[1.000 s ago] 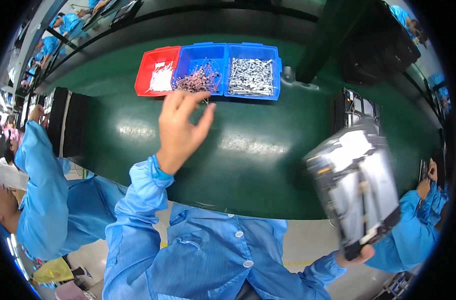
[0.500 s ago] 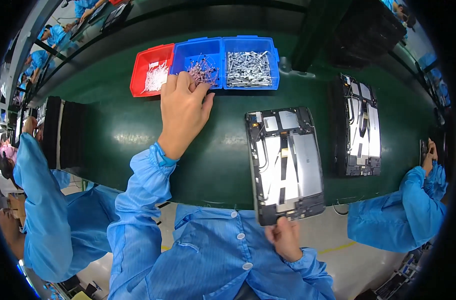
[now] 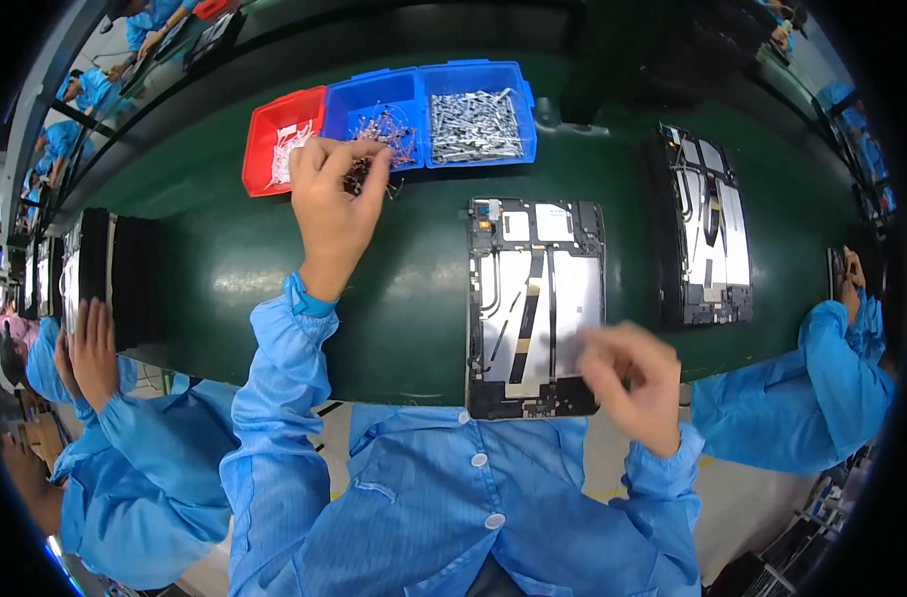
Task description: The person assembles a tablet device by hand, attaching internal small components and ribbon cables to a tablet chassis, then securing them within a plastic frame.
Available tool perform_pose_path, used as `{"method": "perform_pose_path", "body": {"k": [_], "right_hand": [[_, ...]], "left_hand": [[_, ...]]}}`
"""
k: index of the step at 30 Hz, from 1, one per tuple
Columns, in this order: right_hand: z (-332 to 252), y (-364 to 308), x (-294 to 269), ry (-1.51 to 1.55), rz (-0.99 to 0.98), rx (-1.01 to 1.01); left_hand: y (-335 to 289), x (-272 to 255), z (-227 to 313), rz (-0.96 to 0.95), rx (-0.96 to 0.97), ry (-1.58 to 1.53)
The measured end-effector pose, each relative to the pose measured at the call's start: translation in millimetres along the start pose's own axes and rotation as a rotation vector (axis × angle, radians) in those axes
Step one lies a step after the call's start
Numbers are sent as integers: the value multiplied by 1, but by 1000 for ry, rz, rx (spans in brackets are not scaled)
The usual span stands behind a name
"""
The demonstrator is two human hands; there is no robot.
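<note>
An opened tablet chassis [image 3: 533, 298] lies flat on the green belt [image 3: 205, 259] right in front of me, its silver plates and black strips facing up. My right hand [image 3: 628, 383] hovers blurred over its near right corner, fingers loosely curled, holding nothing I can see. My left hand [image 3: 334, 204] reaches to the middle blue bin [image 3: 379, 124] of small dark parts, fingertips pinched at its front edge over the parts. Whether a part is between the fingers is hidden.
A red bin [image 3: 279, 149] of white parts and a blue bin [image 3: 478, 114] of silver screws flank the middle bin. A second opened tablet [image 3: 707, 239] lies to the right. Dark stacked units [image 3: 110, 274] sit left. Co-workers' hands [image 3: 90, 348] and a sleeve [image 3: 831, 368] border both sides.
The tablet chassis came from my raised right hand down onto the belt in front of me, and the hand let go. My left hand stayed at the bins, fingers now pinching.
</note>
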State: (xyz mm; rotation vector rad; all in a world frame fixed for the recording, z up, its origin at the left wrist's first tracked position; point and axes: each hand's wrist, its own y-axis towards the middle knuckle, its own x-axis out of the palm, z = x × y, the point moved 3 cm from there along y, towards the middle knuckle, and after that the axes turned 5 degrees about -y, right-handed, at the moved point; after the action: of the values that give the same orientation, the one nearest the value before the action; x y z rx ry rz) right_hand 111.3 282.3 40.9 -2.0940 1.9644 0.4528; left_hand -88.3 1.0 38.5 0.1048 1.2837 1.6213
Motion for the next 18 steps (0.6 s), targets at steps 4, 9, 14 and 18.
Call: {"method": "perform_pose_path", "body": {"k": [4, 9, 14, 18], "right_hand": [[-27, 60, -3, -612, 277, -230], [14, 112, 8, -964, 167, -26], [19, 106, 20, -888, 98, -40], [15, 92, 32, -891, 108, -136]], "left_hand": [[-2, -7, 4, 91, 42, -85], [-17, -14, 22, 82, -96, -260], [-86, 0, 44, -344, -733, -914], [-111, 1, 59, -316, -815, -974]]}}
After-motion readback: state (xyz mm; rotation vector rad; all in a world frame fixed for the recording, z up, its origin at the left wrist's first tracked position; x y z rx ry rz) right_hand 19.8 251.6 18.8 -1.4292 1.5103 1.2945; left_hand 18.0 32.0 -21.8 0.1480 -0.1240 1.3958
